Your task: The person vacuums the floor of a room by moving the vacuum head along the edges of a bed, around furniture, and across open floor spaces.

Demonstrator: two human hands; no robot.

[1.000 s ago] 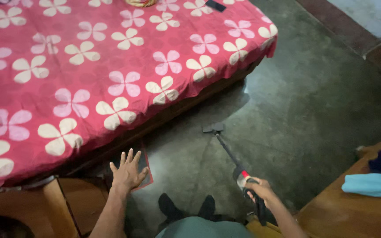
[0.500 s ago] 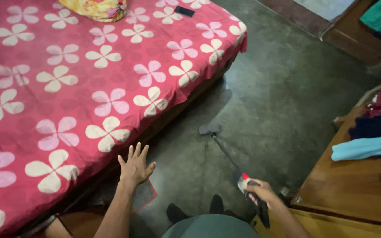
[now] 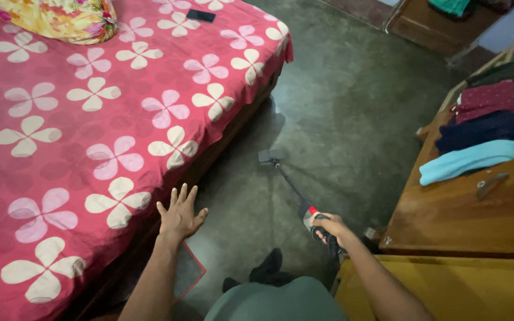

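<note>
1. Fingers of the right hand (image 3: 330, 229) are wrapped tight around the handle of a stick vacuum (image 3: 304, 208); its thin tube runs forward from the grip to the head (image 3: 270, 156), flat on the dark floor (image 3: 340, 107).
2. Since a second ago the head has slid further ahead of the grip, alongside the bed edge; the sweep appears to be advancing.
3. Left of the grip, the left hand (image 3: 179, 215) is spread open, holding nothing, beside the flowered bedspread (image 3: 90, 131).
4. Right of the grip stands a wooden cabinet (image 3: 459, 220) stacked with folded clothes (image 3: 477, 128), close by.
5. Ahead lies open floor between both edges.
</note>
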